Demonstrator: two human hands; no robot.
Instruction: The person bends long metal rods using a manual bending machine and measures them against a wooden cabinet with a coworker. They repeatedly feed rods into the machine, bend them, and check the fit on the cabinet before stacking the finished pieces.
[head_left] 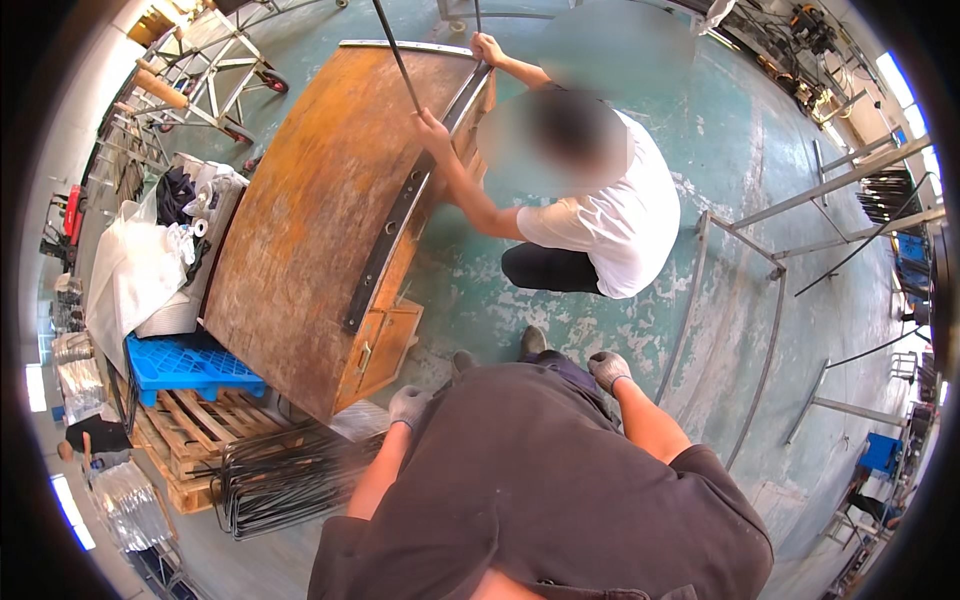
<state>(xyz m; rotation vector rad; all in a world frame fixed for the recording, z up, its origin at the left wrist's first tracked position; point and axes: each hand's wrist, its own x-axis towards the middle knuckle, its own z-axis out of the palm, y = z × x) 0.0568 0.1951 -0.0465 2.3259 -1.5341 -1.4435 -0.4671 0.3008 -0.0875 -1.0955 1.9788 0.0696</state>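
Note:
My left hand (408, 406), in a grey knitted glove, is low at my left side, near the corner of a workbench with a worn rust-brown top (310, 190). My right hand (607, 369), gloved the same way, is beside my right thigh. Neither hand shows anything held, and the fingers are too hidden to read. Across from me a co-worker in a white shirt (640, 215) crouches at the bench's right side. One of that person's hands grips a thin black rod (398, 60); the other is at the bench's far corner by a second rod (478, 17).
A dark strip with holes (388, 232) edges the bench above a wooden drawer unit (388, 345). On the left are a blue plastic pallet (190, 368), wooden pallets (190, 425) and bent black wire frames (280, 480). Metal tube frames (775, 275) stand on the right.

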